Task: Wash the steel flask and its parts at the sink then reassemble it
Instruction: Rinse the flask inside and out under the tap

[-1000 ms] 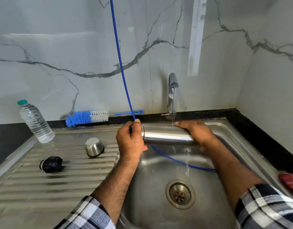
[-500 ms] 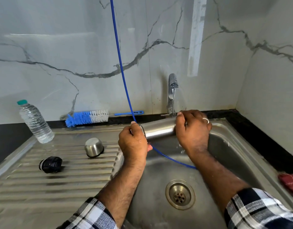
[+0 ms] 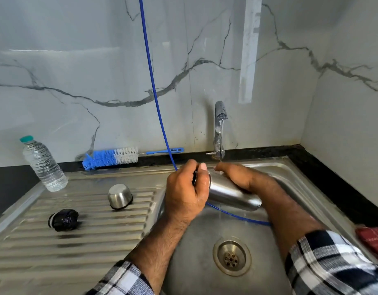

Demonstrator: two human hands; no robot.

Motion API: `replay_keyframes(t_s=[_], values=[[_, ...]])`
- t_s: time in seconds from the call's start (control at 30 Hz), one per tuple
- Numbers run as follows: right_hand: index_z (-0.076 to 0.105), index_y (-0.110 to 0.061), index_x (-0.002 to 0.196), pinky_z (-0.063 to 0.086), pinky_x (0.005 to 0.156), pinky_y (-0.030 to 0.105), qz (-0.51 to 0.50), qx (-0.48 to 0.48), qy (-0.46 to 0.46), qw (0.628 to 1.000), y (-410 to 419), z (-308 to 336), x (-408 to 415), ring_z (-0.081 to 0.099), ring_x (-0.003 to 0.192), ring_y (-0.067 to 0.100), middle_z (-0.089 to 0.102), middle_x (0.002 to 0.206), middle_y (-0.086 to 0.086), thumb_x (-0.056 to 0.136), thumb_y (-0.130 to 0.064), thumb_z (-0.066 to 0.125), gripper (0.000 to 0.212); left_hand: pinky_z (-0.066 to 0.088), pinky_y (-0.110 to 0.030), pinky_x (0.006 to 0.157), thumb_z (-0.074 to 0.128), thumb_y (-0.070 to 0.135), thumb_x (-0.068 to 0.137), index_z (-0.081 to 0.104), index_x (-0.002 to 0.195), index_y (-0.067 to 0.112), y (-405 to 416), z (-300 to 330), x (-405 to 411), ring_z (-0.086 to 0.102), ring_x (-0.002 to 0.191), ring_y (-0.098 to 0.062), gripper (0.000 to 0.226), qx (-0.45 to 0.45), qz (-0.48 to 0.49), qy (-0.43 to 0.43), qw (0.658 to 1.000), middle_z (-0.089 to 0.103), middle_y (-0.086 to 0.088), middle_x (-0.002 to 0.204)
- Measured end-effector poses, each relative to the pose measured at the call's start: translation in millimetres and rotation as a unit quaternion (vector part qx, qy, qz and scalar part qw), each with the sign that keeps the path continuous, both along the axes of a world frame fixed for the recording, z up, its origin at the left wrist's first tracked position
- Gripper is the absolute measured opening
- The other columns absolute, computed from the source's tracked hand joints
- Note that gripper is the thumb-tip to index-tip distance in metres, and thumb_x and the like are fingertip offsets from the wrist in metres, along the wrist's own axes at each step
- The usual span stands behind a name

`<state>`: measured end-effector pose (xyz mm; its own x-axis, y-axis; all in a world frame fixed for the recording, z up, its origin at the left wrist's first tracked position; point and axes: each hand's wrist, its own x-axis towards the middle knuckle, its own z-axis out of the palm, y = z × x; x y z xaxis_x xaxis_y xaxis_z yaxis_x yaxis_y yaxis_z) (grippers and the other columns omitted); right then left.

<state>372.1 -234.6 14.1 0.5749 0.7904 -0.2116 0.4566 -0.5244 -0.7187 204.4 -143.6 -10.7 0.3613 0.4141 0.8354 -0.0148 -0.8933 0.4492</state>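
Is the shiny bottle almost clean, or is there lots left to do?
About halfway, probably. Done: the flask is apart, with its steel cup and black stopper lying on the drainboard. In hand: both hands, left and right, hold the flask body under the running tap. Left: whether the cup and stopper are washed is unclear, and everything needs reassembling.

The flask point(image 3: 232, 193) lies over the sink point(image 3: 269, 167), under the tap point(image 3: 219, 124) at the far edge. The left hand point(image 3: 183, 194) is on its left end, the right hand point(image 3: 245, 177) on its far side. On the drainboard point(image 3: 77, 241) left of the sink stand the cup point(image 3: 119, 196) and, nearer and further left, the stopper point(image 3: 64, 219). A bottle point(image 3: 43, 163) lies at the far left, a brush point(image 3: 111, 157) along the wall. A hose point(image 3: 156, 99) hangs into the sink.
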Motion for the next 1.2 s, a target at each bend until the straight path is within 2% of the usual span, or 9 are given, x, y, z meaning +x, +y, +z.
replay_keyframes(t_s=[0.2, 0.3, 0.4, 0.53, 0.6, 0.7, 0.9, 1.1, 1.2], values=[[0.068, -0.025, 0.096, 0.046, 0.088, 0.040, -0.037, 0.054, -0.161, 0.985, 2.9, 5.1, -11.2, 0.062, 0.103, 0.029, 0.068, 0.111, 0.008, 0.108, -0.054, 0.037, 0.044, 0.047, -0.039, 0.056, 0.047, 0.043, 0.097, 0.060, 0.071, 0.010, 22.8, 2.4, 22.6, 0.058, 0.061, -0.038, 0.044, -0.192, 0.151, -0.046, 0.969, 0.062, -0.009, 0.062], [0.074, -0.023, 0.103, 0.047, 0.091, 0.042, -0.047, 0.148, -0.403, 0.902, 12.8, 1.2, -34.5, 0.068, 0.100, 0.035, 0.075, 0.102, 0.008, 0.108, -0.052, 0.033, 0.051, 0.061, -0.051, 0.062, 0.039, 0.059, 0.086, 0.064, 0.074, 0.015, 31.6, 0.4, 40.5, 0.068, 0.063, -0.042, 0.052, -0.392, 0.185, -0.052, 0.900, 0.067, -0.008, 0.069], [0.073, -0.022, 0.110, 0.045, 0.096, 0.044, -0.007, 0.226, -0.483, 0.846, 20.2, -14.2, -32.7, 0.066, 0.099, 0.030, 0.074, 0.103, 0.002, 0.108, -0.041, 0.037, 0.041, 0.061, -0.051, 0.050, 0.047, 0.049, 0.092, 0.066, 0.074, 0.015, 28.7, 0.2, 52.8, 0.067, 0.053, -0.037, 0.043, -0.483, 0.174, -0.062, 0.856, 0.068, -0.009, 0.070], [0.075, -0.020, 0.095, 0.042, 0.072, 0.035, -0.074, 0.179, -0.376, 0.906, 13.4, -11.7, 0.6, 0.070, 0.094, 0.036, 0.076, 0.096, 0.011, 0.108, -0.052, 0.035, 0.053, 0.047, -0.037, 0.053, 0.045, 0.046, 0.095, 0.048, 0.064, 0.014, 32.0, -3.4, 50.4, 0.058, 0.054, -0.036, 0.044, -0.250, 0.157, -0.061, 0.954, 0.058, -0.004, 0.057], [0.074, -0.019, 0.112, 0.045, 0.082, 0.037, -0.082, 0.049, -0.231, 0.968, 10.5, -6.4, 18.4, 0.067, 0.110, 0.036, 0.072, 0.120, 0.016, 0.106, -0.063, 0.036, 0.059, 0.029, -0.034, 0.055, 0.049, 0.039, 0.097, 0.044, 0.065, 0.022, 32.5, -0.8, 43.4, 0.046, 0.054, -0.031, 0.037, -0.140, 0.141, -0.075, 0.977, 0.045, 0.005, 0.055], [0.069, -0.019, 0.120, 0.048, 0.092, 0.040, -0.077, -0.025, -0.127, 0.989, 3.2, -5.2, 24.1, 0.061, 0.113, 0.033, 0.067, 0.131, 0.014, 0.101, -0.069, 0.039, 0.061, 0.025, -0.034, 0.055, 0.053, 0.033, 0.099, 0.043, 0.066, 0.024, 28.0, -1.5, 38.2, 0.034, 0.053, -0.020, 0.035, -0.100, 0.134, -0.088, 0.982, 0.038, 0.008, 0.054], [0.072, -0.021, 0.089, 0.045, 0.074, 0.036, -0.024, 0.134, -0.298, 0.945, 12.0, -8.2, 3.0, 0.067, 0.091, 0.034, 0.074, 0.095, 0.013, 0.107, -0.062, 0.037, 0.057, 0.039, -0.038, 0.059, 0.053, 0.036, 0.097, 0.051, 0.067, 0.018, 22.5, 1.8, 35.0, 0.053, 0.065, -0.038, 0.035, -0.232, 0.188, -0.124, 0.946, 0.049, -0.001, 0.058], [0.074, -0.021, 0.113, 0.054, 0.079, 0.039, 0.052, 0.262, -0.485, 0.833, 16.0, -26.9, -15.0, 0.070, 0.095, 0.032, 0.076, 0.101, 0.004, 0.109, -0.045, 0.033, 0.047, 0.060, -0.051, 0.057, 0.044, 0.063, 0.089, 0.060, 0.069, 0.017, 31.2, -10.4, 41.4, 0.066, 0.058, -0.041, 0.053, -0.397, 0.188, -0.087, 0.894, 0.064, -0.003, 0.063], [0.070, -0.025, 0.092, 0.050, 0.070, 0.037, 0.020, 0.267, -0.485, 0.832, 14.8, -28.6, -13.4, 0.068, 0.085, 0.031, 0.073, 0.087, 0.001, 0.110, -0.051, 0.032, 0.050, 0.058, -0.051, 0.050, 0.050, 0.056, 0.089, 0.057, 0.063, 0.015, 33.9, -5.0, 38.5, 0.064, 0.051, -0.039, 0.049, -0.395, 0.158, -0.086, 0.901, 0.060, -0.003, 0.057]])
